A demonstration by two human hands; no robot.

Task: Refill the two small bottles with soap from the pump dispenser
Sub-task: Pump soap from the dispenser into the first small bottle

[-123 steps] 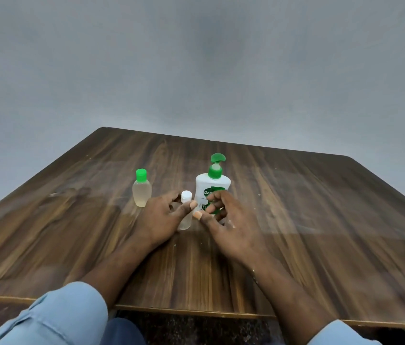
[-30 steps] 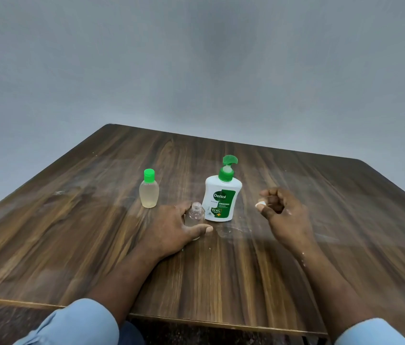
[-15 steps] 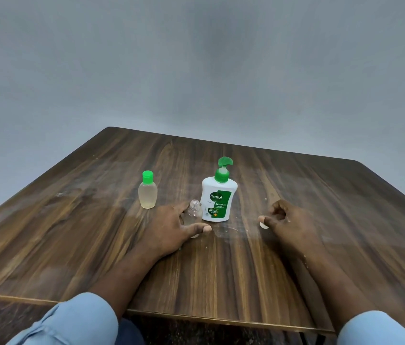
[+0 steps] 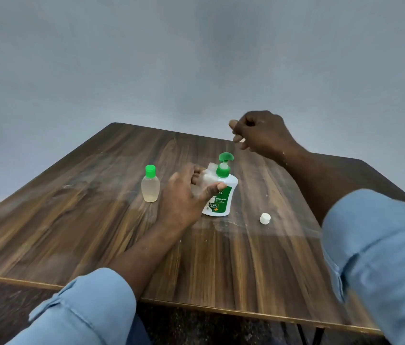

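Now the left grip (image 4: pixel 184 195) is holding the likely light, slippery small bottle (image 4: pixel 207 176) by its body at the pump dispenser (image 4: pixel 222 197), the right grip (image 4: pixel 263 135) hovering clenched, empty

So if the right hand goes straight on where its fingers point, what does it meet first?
Probably the green pump head, below-left of the right hand; depth is unclear, so it may pass above.
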